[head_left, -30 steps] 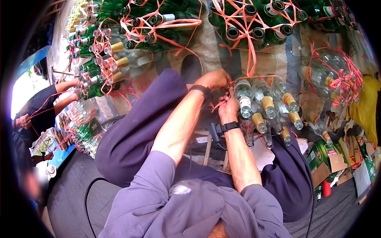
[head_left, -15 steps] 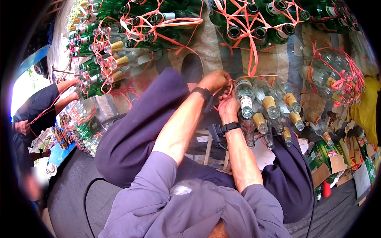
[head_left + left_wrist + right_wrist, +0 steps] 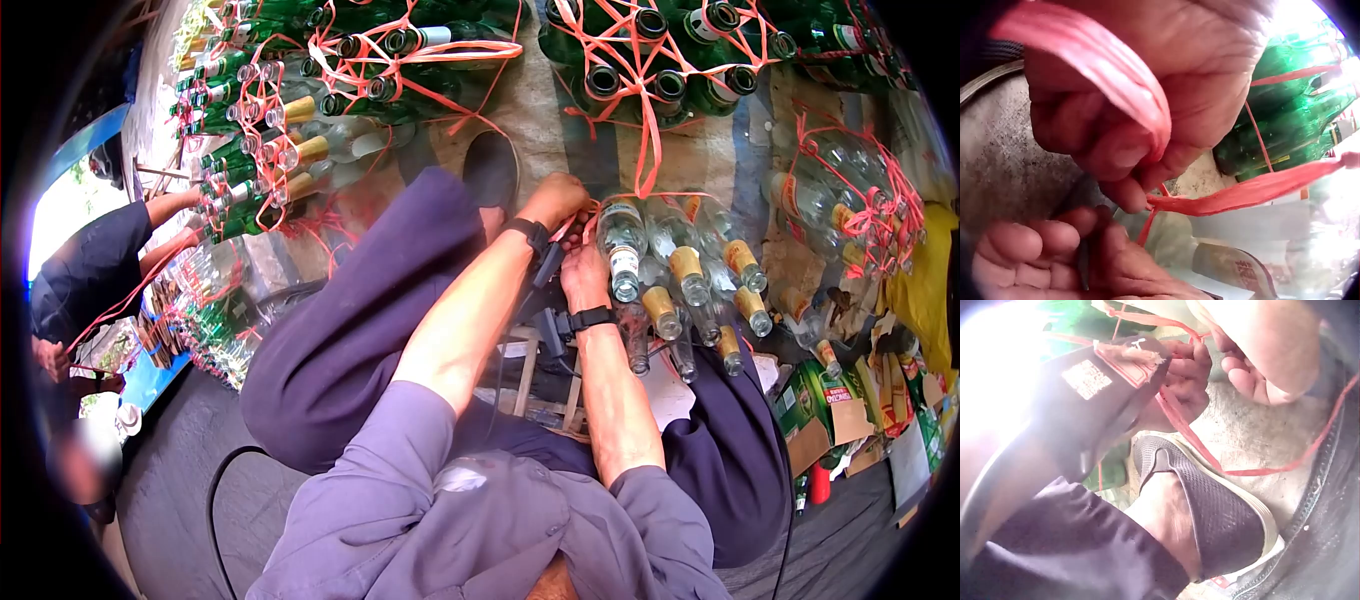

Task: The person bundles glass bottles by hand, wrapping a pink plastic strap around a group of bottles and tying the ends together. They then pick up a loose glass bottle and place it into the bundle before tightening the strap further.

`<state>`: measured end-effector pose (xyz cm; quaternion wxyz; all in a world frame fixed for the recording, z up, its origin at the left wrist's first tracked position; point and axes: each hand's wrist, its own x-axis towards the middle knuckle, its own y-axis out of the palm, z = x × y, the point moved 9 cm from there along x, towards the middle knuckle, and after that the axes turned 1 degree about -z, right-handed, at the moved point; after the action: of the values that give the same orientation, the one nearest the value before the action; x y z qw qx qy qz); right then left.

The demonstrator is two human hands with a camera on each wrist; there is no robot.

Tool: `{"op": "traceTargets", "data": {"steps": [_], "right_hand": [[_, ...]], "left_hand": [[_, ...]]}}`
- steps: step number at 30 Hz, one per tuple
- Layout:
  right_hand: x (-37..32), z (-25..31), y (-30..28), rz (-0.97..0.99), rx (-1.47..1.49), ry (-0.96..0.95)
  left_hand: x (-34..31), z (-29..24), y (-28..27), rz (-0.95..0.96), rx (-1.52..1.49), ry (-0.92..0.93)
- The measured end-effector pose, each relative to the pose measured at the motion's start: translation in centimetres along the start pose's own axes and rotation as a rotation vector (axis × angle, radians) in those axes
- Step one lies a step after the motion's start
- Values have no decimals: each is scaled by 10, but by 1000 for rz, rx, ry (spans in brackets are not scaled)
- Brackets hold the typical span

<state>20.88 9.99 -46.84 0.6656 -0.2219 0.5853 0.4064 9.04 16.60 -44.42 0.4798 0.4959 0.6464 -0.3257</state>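
Pinched in the left hand (image 3: 560, 203) is pink strap (image 3: 1229, 197), its fingers curled round it, one length looping over the knuckles and another running off toward the labelled bottle (image 3: 622, 237). Close to that hand, on the same side of the labelled bottle, lies the right hand (image 3: 585, 272), fingers bent; whether it clasps strap too cannot be told. Any further pull seems to turn on this: the labelled bottle sits just right of both hands, its long axis showing neck toward the person and wide end away, the left hand nearer the wide end, the right nearer the neck. Whether it stands or leans is unclear. Right of the labelled bottle cluster other clear bottles (image 3: 687, 262), several gold-necked, necks pointing the same way; beyond its wide end are strapped green bottles (image 3: 668, 85).
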Motion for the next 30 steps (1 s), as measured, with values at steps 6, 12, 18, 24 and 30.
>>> {"op": "traceTargets", "data": {"steps": [6,12,18,24,30], "right_hand": [[11,-2,19,191,82,-17],[18,-8,12,170,207,26],[7,-3,30,342,297,78],[28,-15,18,280,345,179],[32,-22,11,218,342,218]], "left_hand": [[11,-10,3,35,300,181],[12,-7,-3,-65,220,114],[6,3,-5,-98,67,-69],[1,5,-2,-75,26,-117],[-10,-3,1,-11,37,-131]]}}
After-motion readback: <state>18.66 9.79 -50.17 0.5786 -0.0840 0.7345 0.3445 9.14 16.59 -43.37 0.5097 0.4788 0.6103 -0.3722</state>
